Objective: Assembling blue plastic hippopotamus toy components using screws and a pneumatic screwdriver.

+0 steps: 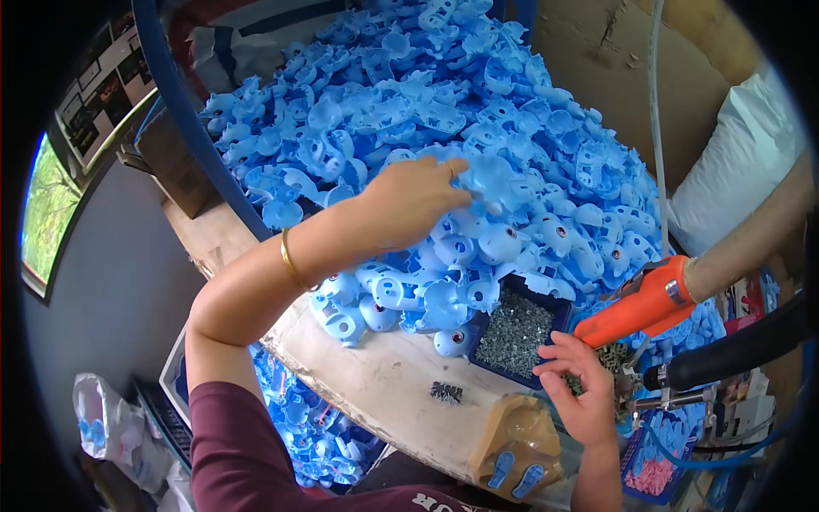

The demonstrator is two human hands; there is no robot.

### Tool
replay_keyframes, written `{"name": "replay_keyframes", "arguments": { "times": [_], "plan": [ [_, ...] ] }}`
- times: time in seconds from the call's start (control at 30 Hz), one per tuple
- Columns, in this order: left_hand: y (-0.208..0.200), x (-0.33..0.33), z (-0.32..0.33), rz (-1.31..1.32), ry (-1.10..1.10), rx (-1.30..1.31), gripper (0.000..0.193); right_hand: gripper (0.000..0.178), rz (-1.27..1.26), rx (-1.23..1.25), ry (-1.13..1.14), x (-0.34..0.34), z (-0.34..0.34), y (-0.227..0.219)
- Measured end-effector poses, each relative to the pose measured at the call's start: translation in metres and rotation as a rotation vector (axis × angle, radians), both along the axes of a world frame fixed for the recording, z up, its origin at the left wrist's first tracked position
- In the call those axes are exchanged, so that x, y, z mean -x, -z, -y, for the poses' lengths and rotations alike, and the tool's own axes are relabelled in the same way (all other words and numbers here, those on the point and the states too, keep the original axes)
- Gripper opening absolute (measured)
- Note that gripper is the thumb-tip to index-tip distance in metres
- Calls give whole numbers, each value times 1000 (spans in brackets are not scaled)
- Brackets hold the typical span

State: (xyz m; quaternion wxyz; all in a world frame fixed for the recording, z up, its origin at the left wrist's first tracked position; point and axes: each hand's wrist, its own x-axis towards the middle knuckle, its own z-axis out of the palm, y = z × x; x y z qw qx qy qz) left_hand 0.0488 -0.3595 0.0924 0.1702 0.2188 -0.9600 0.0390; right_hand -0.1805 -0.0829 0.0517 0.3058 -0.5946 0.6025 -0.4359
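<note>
My left hand [418, 198] reaches over a large heap of light-blue plastic toy shells [392, 111]. Its fingers close on one blue plastic shell [491, 181], which is blurred by motion. My right hand [582, 381] is at the lower right with its fingers apart and nothing visible in them. Just beside its fingertips is a dark blue tray [546, 297] filled with small grey metal screws [514, 331]. A tan moulded fixture [527, 427] with two blue pieces [515, 474] in its recesses rests on the table near me.
An orange sleeve [636, 299] is clamped to a beige pole above my right hand, beside a metal-jointed black hose [734, 350]. A small dark cluster of screws [446, 392] lies on the worn tabletop [367, 363]. A blue basket [661, 452] of blue and pink parts stands at right.
</note>
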Motion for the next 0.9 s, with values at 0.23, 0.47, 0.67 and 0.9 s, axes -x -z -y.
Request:
{"name": "replay_keyframes", "arguments": {
  "times": [0.23,0.47,0.67,0.9],
  "plan": [
    [-29,1,67,-405,-118,-410,25,45,-59,-9,-5,-6,2,-1],
    [12,-26,262,-396,-811,-117,65,46,-124,30,-28,-5,9,-1],
    [43,11,323,-301,-874,-239,100,56,-123,4,-22,5,15,10],
    [43,-1,335,-101,-627,-631,83,59,-67,2,29,-3,27,13]
  ]
}}
